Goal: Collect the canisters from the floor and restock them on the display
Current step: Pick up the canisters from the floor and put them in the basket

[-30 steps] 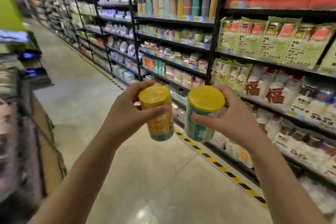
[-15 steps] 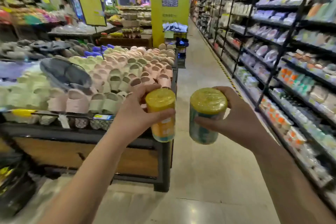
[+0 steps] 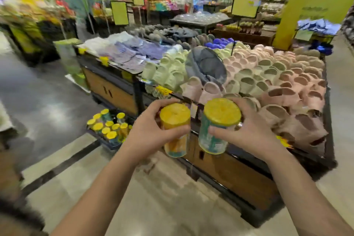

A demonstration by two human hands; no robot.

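My left hand [image 3: 148, 132] grips an orange canister [image 3: 175, 130] with a yellow lid, held upright at chest height. Beside it my right hand [image 3: 247, 130] grips a green canister [image 3: 216, 130], also yellow-lidded. The two canisters nearly touch. Low down at the left, a group of several more yellow-lidded canisters [image 3: 109, 127] stands on a dark low display tray [image 3: 107, 144] by the corner of the table.
A long wooden display table [image 3: 229, 174] piled with pink and green slippers [image 3: 268, 82] and folded cloths stands just ahead. Tiled floor [image 3: 153, 207] lies below me, grey floor to the left. A person stands far back among more displays.
My view has swung left, from the shelving aisle to the slipper table and the canisters low down. Both hands still hold their canisters in the same pose.
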